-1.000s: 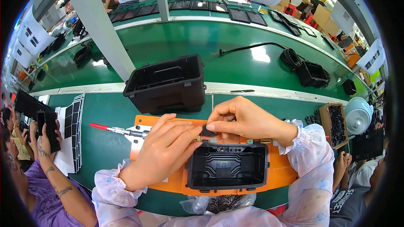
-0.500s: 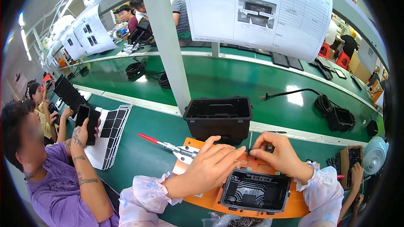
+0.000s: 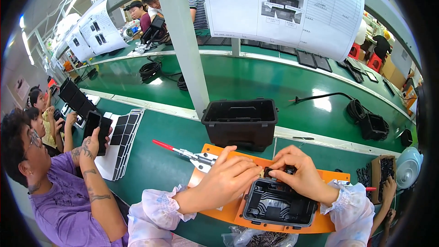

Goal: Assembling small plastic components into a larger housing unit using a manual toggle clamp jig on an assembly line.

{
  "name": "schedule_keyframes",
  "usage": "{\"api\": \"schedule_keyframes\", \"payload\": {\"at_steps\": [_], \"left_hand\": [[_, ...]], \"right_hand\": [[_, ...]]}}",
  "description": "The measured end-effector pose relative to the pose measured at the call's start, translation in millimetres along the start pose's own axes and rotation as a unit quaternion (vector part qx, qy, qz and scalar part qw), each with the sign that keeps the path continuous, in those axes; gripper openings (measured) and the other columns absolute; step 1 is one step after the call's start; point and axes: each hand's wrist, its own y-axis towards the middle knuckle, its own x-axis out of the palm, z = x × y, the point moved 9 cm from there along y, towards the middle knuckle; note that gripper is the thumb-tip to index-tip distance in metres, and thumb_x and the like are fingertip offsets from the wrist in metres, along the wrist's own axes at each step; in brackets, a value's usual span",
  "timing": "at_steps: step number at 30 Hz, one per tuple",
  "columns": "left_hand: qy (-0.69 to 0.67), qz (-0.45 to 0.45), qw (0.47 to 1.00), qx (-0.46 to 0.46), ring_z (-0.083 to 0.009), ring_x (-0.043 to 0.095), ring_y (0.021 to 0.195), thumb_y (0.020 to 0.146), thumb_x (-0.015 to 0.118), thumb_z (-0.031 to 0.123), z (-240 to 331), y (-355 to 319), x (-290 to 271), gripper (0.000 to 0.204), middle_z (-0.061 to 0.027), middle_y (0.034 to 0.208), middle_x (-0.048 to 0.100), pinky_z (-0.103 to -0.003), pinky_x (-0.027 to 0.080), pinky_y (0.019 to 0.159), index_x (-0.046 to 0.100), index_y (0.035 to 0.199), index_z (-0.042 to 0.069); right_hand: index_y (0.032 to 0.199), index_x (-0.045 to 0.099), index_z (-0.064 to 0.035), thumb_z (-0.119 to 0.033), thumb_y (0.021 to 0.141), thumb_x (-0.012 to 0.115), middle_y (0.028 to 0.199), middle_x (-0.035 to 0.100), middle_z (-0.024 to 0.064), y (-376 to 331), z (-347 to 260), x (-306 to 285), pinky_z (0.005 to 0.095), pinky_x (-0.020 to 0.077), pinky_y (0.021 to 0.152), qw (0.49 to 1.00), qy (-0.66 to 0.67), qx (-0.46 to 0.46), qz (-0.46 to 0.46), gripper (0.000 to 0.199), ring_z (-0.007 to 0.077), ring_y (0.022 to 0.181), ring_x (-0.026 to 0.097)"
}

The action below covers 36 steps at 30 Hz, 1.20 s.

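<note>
A black rectangular plastic housing (image 3: 280,223) lies open side up on an orange fixture plate (image 3: 219,217), with moulded ridges inside it. My right hand (image 3: 304,174) is closed in a pinch on a small black part (image 3: 268,172) at the housing's far left edge. My left hand (image 3: 224,184) reaches in from the left with its fingers stretched out, tips beside that part; its thumb is hidden. A toggle clamp with a red handle (image 3: 163,145) sits on the plate's left side. Beyond the plate stands a deep black box (image 3: 240,130), open at the top.
A bag of screws (image 3: 263,238) lies at the near edge. To the right are a cardboard box of black parts (image 3: 383,167), a small fan (image 3: 408,169) and another person's hand (image 3: 388,190). On the left, a co-worker in purple (image 3: 75,187) holds a black device beside stacked panels (image 3: 123,144).
My right hand has come down and closer to the housing, bringing the small black part to its far edge. My left hand stays nearly in place. The whole view has shifted slightly.
</note>
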Motion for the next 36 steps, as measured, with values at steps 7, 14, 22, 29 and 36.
{"api": "schedule_keyframes", "payload": {"at_steps": [7,14,22,29,36], "left_hand": [[0.032,-0.012,0.999,-0.014,-0.0239,0.066,0.106,0.087,0.074,0.01,-4.6,2.2,-9.7,0.025,-0.0064,0.108,0.069,-0.055,0.038,0.109,0.071,0.112,0.007],[0.035,-0.033,0.999,-0.022,-0.0243,0.066,0.106,0.087,0.075,0.009,-6.9,4.4,-5.4,0.027,-0.0064,0.108,0.069,-0.055,0.038,0.11,0.071,0.113,0.007],[0.035,-0.029,0.999,-0.014,-0.0248,0.065,0.106,0.086,0.078,0.013,-4.6,3.1,-5.5,0.028,-0.0059,0.108,0.069,-0.056,0.038,0.109,0.071,0.112,0.006],[0.02,-0.045,0.999,0.004,-0.0238,0.064,0.111,0.08,0.083,0.021,9.0,-3.5,7.6,0.036,-0.0049,0.113,0.065,-0.057,0.038,0.107,0.069,0.111,0.007],[0.035,-0.064,0.997,0.008,-0.024,0.062,0.112,0.08,0.082,0.019,15.2,-1.0,9.2,0.036,-0.0053,0.114,0.063,-0.057,0.039,0.107,0.068,0.11,0.006]], "right_hand": [[0.089,0.076,0.0018,-0.011,0.09,0.079,0.095,0.062,0.0064,14.7,27.1,11.5,0.0246,0.0522,0.059,0.98,0.079,0.148,-0.108,0.013,0.0115,0.068,0.064],[0.09,0.076,0.0014,-0.011,0.093,0.077,0.098,0.059,0.0036,9.1,31.2,11.7,0.0222,0.0519,0.058,0.967,0.148,0.193,-0.075,0.013,0.0083,0.069,0.064],[0.088,0.072,0.0022,-0.009,0.092,0.075,0.097,0.059,0.007,2.6,17.8,6.8,0.0269,0.0496,0.066,0.996,0.056,0.07,-0.012,0.012,0.014,0.077,0.062],[0.091,0.067,0.0011,-0.007,0.091,0.073,0.092,0.058,0.0092,1.4,17.1,4.0,0.0313,0.0474,0.068,0.997,0.052,0.055,0.023,0.01,0.0189,0.081,0.059],[0.086,0.068,0.0036,-0.007,0.091,0.074,0.089,0.059,0.0114,2.4,7.0,8.8,0.0335,0.0483,0.065,0.999,0.03,0.036,0.004,0.013,0.0221,0.074,0.061]]}}
